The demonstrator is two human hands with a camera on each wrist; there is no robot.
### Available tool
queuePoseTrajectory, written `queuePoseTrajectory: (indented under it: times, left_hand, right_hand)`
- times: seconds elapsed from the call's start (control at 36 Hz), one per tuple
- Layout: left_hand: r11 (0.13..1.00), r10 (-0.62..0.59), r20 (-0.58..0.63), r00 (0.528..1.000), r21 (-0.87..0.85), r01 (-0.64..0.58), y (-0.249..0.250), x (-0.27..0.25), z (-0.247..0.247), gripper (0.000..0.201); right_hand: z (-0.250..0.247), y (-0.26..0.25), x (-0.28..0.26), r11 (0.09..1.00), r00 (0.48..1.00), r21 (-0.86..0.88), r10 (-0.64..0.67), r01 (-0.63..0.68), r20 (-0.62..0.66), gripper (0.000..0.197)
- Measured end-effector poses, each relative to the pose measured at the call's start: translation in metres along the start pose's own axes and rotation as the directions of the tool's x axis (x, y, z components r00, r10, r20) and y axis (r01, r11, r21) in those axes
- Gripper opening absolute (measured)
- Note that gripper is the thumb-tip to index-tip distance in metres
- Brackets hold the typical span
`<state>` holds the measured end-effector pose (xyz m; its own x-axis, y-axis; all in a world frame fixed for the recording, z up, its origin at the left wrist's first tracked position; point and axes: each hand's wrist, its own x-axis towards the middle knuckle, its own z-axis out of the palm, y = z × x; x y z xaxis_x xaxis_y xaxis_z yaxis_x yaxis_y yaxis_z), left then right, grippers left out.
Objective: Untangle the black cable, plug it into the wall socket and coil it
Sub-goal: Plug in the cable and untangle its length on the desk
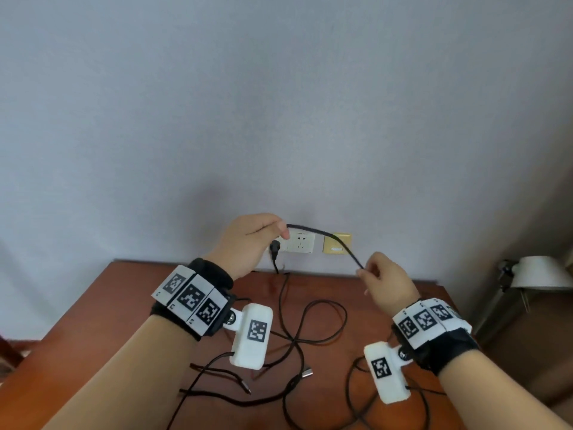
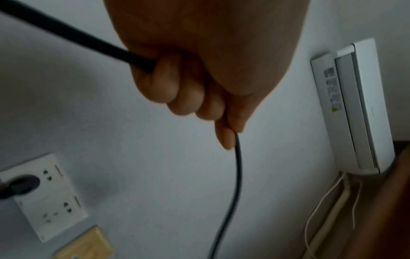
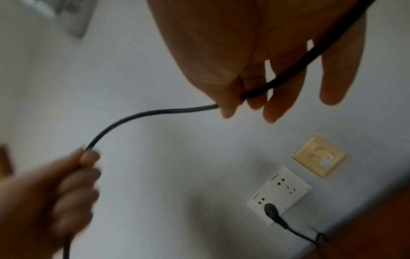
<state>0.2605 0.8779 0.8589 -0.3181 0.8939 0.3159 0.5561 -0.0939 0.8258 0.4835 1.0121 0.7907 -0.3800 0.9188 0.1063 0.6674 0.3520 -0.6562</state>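
A black cable [image 1: 327, 235] arches in the air between my two hands in front of the wall. My left hand [image 1: 254, 240] holds it in a fist, thumb pressed on top; the left wrist view shows the cable [image 2: 237, 175] leaving the curled fingers [image 2: 177, 98]. My right hand [image 1: 383, 280] pinches the cable's other side between thumb and forefinger, as the right wrist view shows [image 3: 230, 99]. The black plug [image 1: 274, 247] sits in the white wall socket [image 1: 302, 243], also seen in the right wrist view [image 3: 271, 211]. Loose black cable loops [image 1: 310, 324] lie on the table.
The brown wooden table [image 1: 124, 321] meets the grey wall. A yellow wall plate [image 1: 336, 243] sits right of the socket. A metal connector [image 1: 307, 372] and other thin cables lie near the table's front. A lamp [image 1: 536, 271] stands at right. An air conditioner [image 2: 355, 108] hangs on the wall.
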Motion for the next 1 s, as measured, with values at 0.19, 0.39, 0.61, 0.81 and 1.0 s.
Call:
queuePoseTrajectory:
  times: [0.19,0.39,0.61,0.81,1.0]
  left_hand:
    - [0.972,-0.069,0.226,0.972,0.236,0.014,-0.011,-0.005,0.009,0.026]
    - [0.953,0.027,0.257,0.966,0.286,-0.103,-0.005,-0.002,0.028,0.023]
    - [0.904,0.08,0.134,0.988,0.408,-0.129,-0.008,-0.005,0.02,0.022]
    - [0.943,0.021,0.059,0.998,0.33,-0.039,-0.024,-0.008,0.001,0.023]
    - [0.782,-0.077,-0.078,0.994,0.613,0.109,-0.027,-0.006,0.011,0.025]
  right_hand:
    - [0.0,-0.005,0.009,0.99,0.991,0.082,-0.105,0.111,-0.078,0.028]
    - [0.007,-0.057,-0.016,0.823,0.801,0.122,-0.568,0.555,0.187,0.034]
    - [0.007,-0.048,-0.008,0.768,0.771,-0.114,-0.603,0.631,0.203,0.02]
    - [0.0,-0.024,0.005,0.739,0.757,-0.168,-0.646,0.652,0.099,0.043]
    - [0.008,-0.036,-0.001,0.763,0.777,-0.17,-0.629,0.623,0.026,0.045]
